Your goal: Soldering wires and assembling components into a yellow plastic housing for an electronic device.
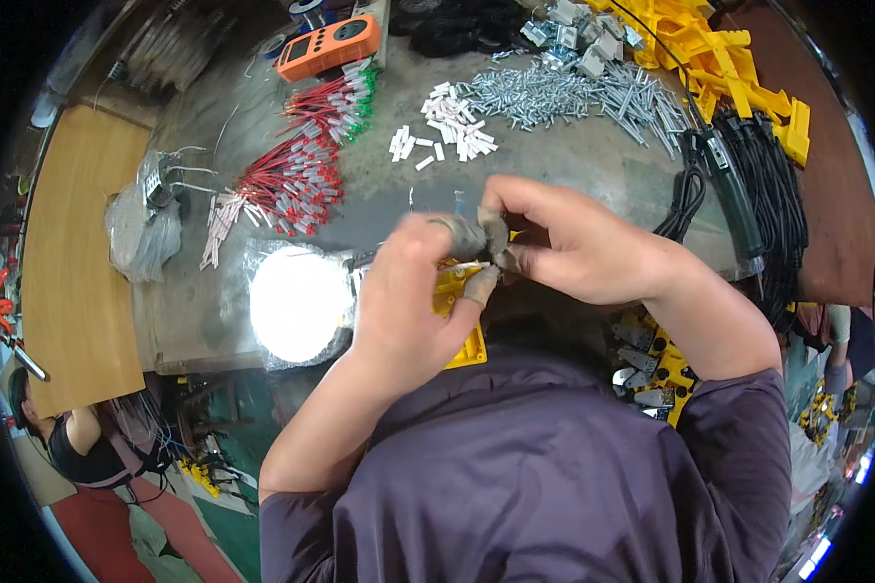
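My left hand (408,291) is closed over a yellow plastic housing (470,350), which shows between its thumb and fingers and below the palm. A thin white piece (465,265) runs along the housing toward my right hand (569,243). The right thumb and forefinger pinch together, meeting the left fingertips; what they grip is hidden. Worn grey coverings wrap fingertips of both hands. Just left of my left hand a bright round lamp (301,303) glares inside clear plastic wrap.
Beyond my hands lie white sleeves (457,124), silver screws (535,95), red-wired indicator lights (297,180) and an orange meter (328,47). Black cables (768,194), a dark green-handled tool (734,199) and yellow plastic parts (724,63) fill the right. Another person (97,457) is at lower left.
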`<state>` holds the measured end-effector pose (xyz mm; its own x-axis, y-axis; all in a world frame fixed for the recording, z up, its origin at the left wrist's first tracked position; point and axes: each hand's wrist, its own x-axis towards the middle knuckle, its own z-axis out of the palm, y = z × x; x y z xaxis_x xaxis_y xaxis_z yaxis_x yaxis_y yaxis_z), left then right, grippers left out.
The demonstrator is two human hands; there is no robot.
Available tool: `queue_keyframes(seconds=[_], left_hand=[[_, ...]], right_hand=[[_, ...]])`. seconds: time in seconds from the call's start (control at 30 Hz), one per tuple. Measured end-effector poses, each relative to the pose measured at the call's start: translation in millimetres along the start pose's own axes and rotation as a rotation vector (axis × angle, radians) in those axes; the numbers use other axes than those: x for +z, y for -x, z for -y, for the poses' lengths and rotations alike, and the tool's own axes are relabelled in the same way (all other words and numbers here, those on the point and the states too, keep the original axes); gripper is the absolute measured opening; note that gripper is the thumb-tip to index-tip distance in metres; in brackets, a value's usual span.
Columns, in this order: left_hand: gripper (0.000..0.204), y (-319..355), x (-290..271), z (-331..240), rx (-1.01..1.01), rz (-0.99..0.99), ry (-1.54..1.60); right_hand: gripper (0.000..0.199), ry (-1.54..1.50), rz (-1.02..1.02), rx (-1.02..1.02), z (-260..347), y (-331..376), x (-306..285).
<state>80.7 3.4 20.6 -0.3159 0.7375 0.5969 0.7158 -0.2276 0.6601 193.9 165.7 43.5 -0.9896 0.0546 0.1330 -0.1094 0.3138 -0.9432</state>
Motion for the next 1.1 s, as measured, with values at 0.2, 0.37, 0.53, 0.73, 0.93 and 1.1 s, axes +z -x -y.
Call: queue_keyframes(seconds=[0.2, 0.37, 0.53, 0.73, 0.93, 1.1], left_hand=[[0.05, 16.5, -1.7, 8.2, 0.009, -0.089, -0.026], [0.054, 27.6, -6.6, 17.1, -0.011, -0.093, -0.012], [0.053, 37.9, -14.1, 23.5, -0.098, -0.091, -0.13], [0.051, 38.9, -15.7, 28.6, -0.16, -0.033, 0.041], [0.044, 38.4, -15.5, 28.6, -0.144, -0.06, -0.009], [0.038, 31.0, -20.7, 26.0, -0.062, -0.05, -0.145]], right_hand=[[0.022, 0.027, -0.082, -0.007, 2.9, 3.1, 8.8], [0.02, 0.381, -0.091, 0.007, 11.6, 5.6, 16.7], [0.018, 0.165, -0.189, 0.149, 5.2, 3.3, 18.0], [0.019, 0.029, -0.246, 0.183, -7.7, 3.7, 28.3], [0.015, 0.44, -0.193, 0.034, -2.2, -0.4, 27.1], [0.022, 0.623, -0.346, -0.257, -6.2, -2.9, 27.3]])
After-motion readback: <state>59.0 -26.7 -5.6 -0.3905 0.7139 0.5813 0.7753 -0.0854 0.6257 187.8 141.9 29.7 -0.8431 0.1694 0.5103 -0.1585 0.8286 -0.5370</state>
